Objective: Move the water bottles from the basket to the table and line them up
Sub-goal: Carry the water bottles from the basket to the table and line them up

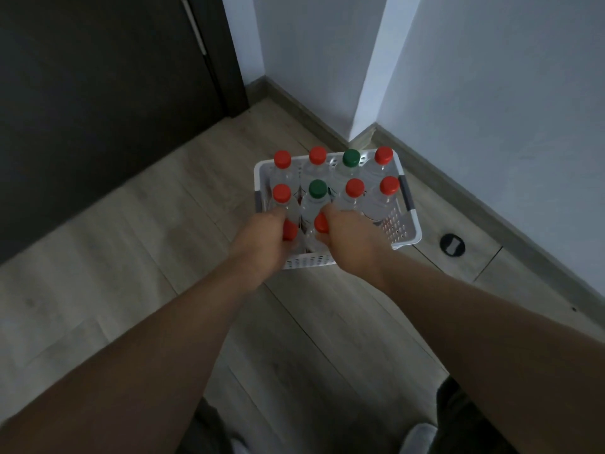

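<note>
Bottles (355,194) stand packed upright in the basket (406,224) on the floor (131,257).
Left hand (262,237) and right hand (347,237) each grip one of the near bottles at the neck. They look full: likely weighty, smooth, with soft walls. Hold under the cap.

I count ten water bottles (379,204) standing in one white basket (393,226) at the middle of the frame. Eight have red caps (282,158). Two have green caps (351,157).
</note>
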`<move>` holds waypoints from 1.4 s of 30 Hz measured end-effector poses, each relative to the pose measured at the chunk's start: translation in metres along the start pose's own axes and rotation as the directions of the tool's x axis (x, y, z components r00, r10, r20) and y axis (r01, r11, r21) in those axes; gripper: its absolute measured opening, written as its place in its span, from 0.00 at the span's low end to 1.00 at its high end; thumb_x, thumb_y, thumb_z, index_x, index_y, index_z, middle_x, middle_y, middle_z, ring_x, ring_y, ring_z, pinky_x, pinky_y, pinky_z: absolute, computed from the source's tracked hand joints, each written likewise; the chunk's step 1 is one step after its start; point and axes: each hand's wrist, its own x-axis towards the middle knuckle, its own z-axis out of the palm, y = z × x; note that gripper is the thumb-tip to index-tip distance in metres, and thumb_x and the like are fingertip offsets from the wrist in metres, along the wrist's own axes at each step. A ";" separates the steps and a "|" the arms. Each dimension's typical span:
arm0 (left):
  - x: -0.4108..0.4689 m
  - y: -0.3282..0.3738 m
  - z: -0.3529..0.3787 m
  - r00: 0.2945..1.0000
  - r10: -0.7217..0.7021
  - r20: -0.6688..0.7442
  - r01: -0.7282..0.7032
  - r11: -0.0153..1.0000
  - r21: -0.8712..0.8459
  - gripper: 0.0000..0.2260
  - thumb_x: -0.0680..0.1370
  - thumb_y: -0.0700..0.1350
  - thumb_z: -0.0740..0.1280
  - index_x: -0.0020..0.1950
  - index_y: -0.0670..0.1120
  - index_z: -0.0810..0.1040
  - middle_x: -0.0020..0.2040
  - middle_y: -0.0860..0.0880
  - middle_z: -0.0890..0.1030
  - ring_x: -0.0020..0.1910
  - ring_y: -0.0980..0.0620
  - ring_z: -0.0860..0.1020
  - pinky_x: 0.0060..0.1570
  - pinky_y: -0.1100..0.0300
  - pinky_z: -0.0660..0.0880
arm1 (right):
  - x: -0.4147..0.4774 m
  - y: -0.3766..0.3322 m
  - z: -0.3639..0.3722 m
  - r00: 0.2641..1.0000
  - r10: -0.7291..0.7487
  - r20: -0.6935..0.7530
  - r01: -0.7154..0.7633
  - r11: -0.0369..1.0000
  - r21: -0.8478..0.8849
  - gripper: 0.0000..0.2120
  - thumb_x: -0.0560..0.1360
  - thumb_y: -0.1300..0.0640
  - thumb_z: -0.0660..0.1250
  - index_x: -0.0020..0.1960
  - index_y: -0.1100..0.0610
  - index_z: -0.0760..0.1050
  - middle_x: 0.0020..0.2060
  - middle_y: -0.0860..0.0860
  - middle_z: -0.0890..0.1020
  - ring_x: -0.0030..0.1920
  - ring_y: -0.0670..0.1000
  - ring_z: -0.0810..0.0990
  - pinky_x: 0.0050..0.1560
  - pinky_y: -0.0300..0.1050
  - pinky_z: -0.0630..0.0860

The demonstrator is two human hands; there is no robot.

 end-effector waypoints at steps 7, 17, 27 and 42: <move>-0.002 -0.007 -0.013 0.994 0.030 -0.103 -0.038 0.996 -0.079 0.10 0.77 0.43 0.73 0.53 0.52 0.75 0.50 0.53 0.80 0.50 0.52 0.79 0.51 0.52 0.79 | -0.005 0.004 -0.018 0.991 -0.091 -0.096 0.111 0.968 0.226 0.05 0.82 0.52 0.67 0.53 0.52 0.72 0.44 0.47 0.77 0.44 0.47 0.77 0.49 0.47 0.77; -0.019 0.018 -0.042 0.979 0.062 -0.194 -0.125 0.935 -0.331 0.08 0.81 0.48 0.70 0.57 0.56 0.73 0.55 0.57 0.76 0.54 0.60 0.76 0.51 0.68 0.71 | -0.013 -0.002 -0.039 0.966 -0.052 -0.254 0.165 0.879 0.447 0.06 0.83 0.50 0.66 0.56 0.49 0.71 0.48 0.40 0.76 0.50 0.43 0.77 0.53 0.35 0.71; -0.023 0.034 -0.060 0.914 0.149 -0.377 -0.292 0.887 -0.359 0.14 0.81 0.58 0.63 0.62 0.53 0.75 0.55 0.55 0.77 0.57 0.57 0.77 0.56 0.64 0.74 | -0.025 -0.008 -0.068 0.915 -0.071 -0.397 0.273 0.834 0.480 0.16 0.84 0.46 0.61 0.66 0.55 0.72 0.49 0.39 0.78 0.51 0.41 0.79 0.50 0.27 0.70; -0.039 0.036 -0.055 0.893 0.228 -0.388 -0.386 0.832 -0.399 0.14 0.82 0.58 0.63 0.65 0.56 0.73 0.56 0.66 0.75 0.60 0.60 0.77 0.58 0.70 0.74 | -0.047 0.002 -0.073 0.923 -0.177 -0.341 0.329 0.823 0.463 0.20 0.85 0.44 0.56 0.71 0.55 0.70 0.59 0.44 0.78 0.60 0.46 0.79 0.58 0.32 0.73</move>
